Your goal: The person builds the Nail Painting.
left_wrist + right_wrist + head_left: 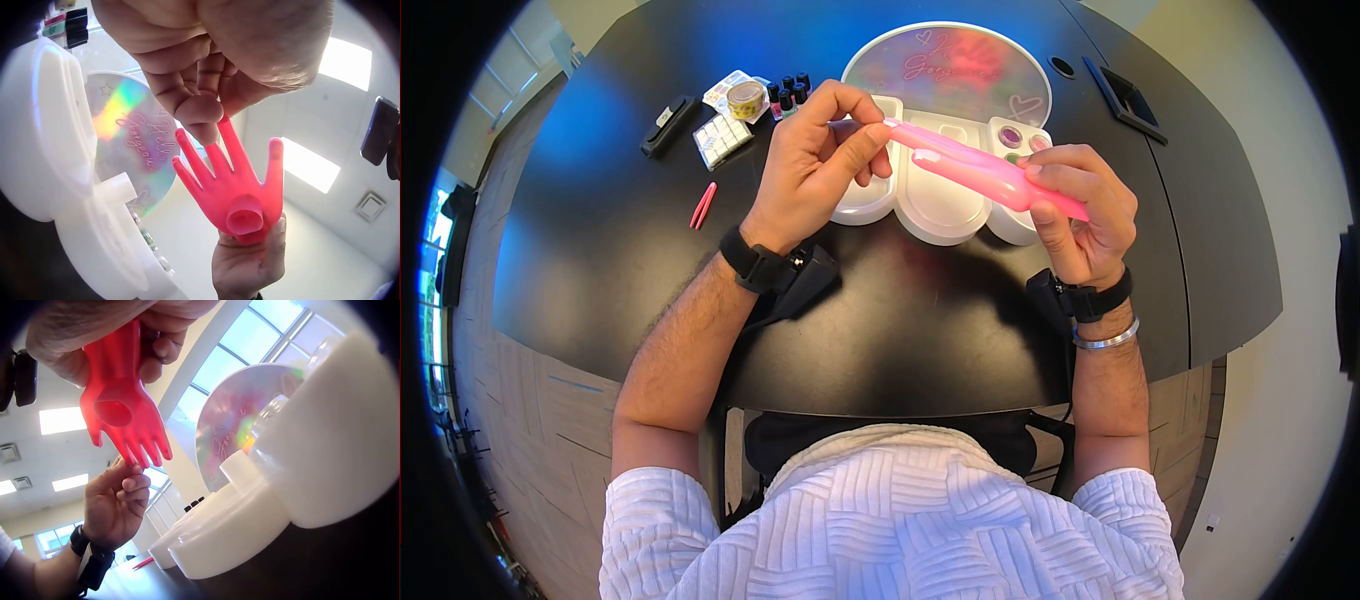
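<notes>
Head view: the right hand (1085, 215) grips the wrist end of a pink model hand (975, 178), fingers curled firmly round it, probably so that the digits stay free. The left hand (815, 165) has its fingers drawn together in a pinch at a digit's tip, which seems to steady the far end; anything tiny between them is too small to tell. The model hand therefore spans the gap between both sets of fingers, raised over a white case (945, 228) on the desk (880, 340). Left of the left fingers lie polish bottles (788, 100), a tape roll (746, 98), a white box (722, 140) and pink tweezers (703, 206), perhaps for easy reach. Beyond the fingers, the case's rounded panel (960, 75) reads "Hello Gorgeous" in script, with heart outlines.

Left wrist view: the left fingers cover the tip of a middle digit, while the others spread apart below them. A hollow round stub shows on the model's palm. The same script is legible; no bottle label is.

Right wrist view: the right fingers wrap the model's wrist, palm side exposed; the left fingers meet the digits' tips beyond. Here the panel's script is only partly readable.
</notes>
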